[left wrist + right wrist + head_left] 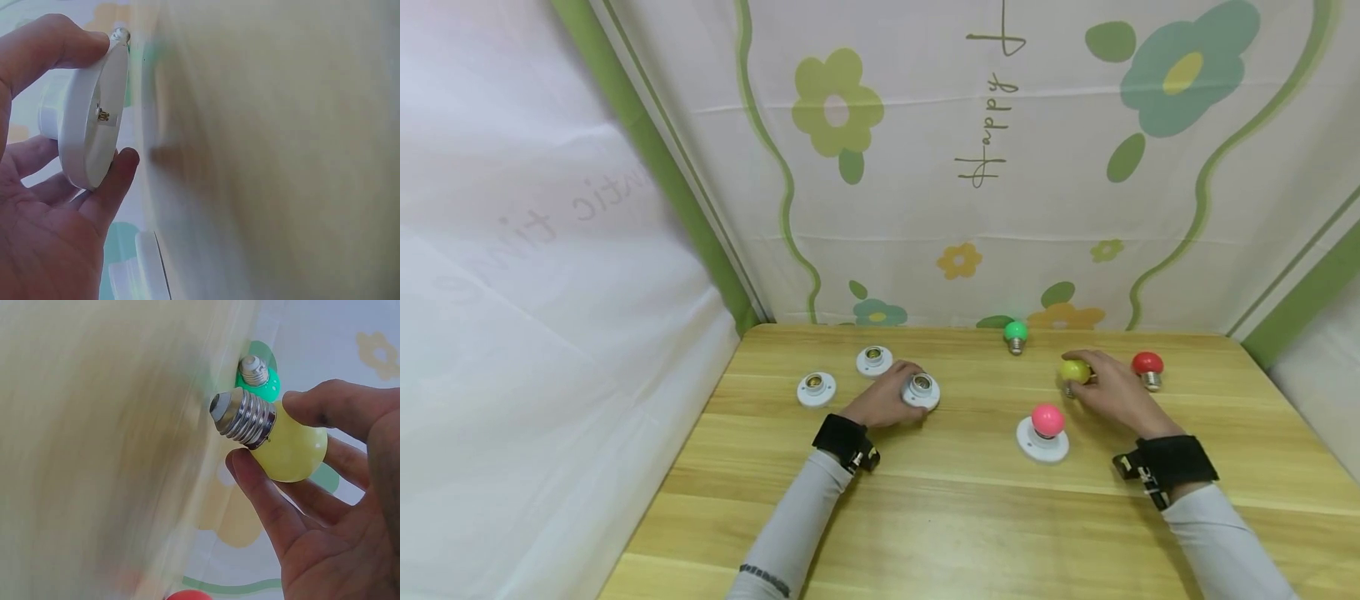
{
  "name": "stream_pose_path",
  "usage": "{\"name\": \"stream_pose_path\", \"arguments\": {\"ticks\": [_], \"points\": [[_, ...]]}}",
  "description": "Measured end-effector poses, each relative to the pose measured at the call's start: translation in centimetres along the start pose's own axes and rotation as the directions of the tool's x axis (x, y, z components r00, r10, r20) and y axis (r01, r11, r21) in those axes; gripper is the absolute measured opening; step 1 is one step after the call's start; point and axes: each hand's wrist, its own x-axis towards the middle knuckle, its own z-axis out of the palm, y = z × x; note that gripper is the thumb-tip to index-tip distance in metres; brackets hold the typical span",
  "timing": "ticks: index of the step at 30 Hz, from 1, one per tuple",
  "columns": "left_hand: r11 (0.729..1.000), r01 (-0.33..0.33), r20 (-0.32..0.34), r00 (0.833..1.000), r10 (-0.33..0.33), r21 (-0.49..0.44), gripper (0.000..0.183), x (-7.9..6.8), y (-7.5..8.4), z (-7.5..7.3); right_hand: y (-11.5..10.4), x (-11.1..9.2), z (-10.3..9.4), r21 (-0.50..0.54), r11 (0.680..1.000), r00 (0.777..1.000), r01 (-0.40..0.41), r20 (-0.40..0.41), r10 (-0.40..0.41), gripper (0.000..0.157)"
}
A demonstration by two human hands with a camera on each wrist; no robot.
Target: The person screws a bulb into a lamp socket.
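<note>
My left hand grips a round white lamp socket by its rim, its threaded opening facing up. In the left wrist view that socket is lifted off the table, thumb on one edge and fingers around the other. My right hand holds a yellow light bulb. The right wrist view shows the yellow bulb between thumb and fingers, its metal screw base pointing at the table. Between the hands, nearer to me, a pink bulb stands in another white socket.
Two more white sockets, a rear one and a left one, sit left of my left hand. A green bulb is near the back edge of the wooden table. A red bulb lies right of my right hand. Printed curtains hang behind.
</note>
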Motion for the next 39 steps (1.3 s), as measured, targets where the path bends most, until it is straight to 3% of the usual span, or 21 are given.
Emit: {"name": "stream_pose_path", "arguments": {"ticks": [26,39], "points": [[0.997,-0.064,-0.065,0.996,0.061,-0.042,0.066,-0.7,0.4,0.6,-1.6,-0.4,-0.2,-0.014,1.0,0.999,0.023,-0.027,-0.023,0.048],[0.993,-0.066,-0.068,0.996,0.06,-0.095,0.065,-1.1,1.2,0.8,-2.5,-0.4,-0.8,-0.022,0.999,0.998,0.038,-0.045,-0.039,0.051]]}}
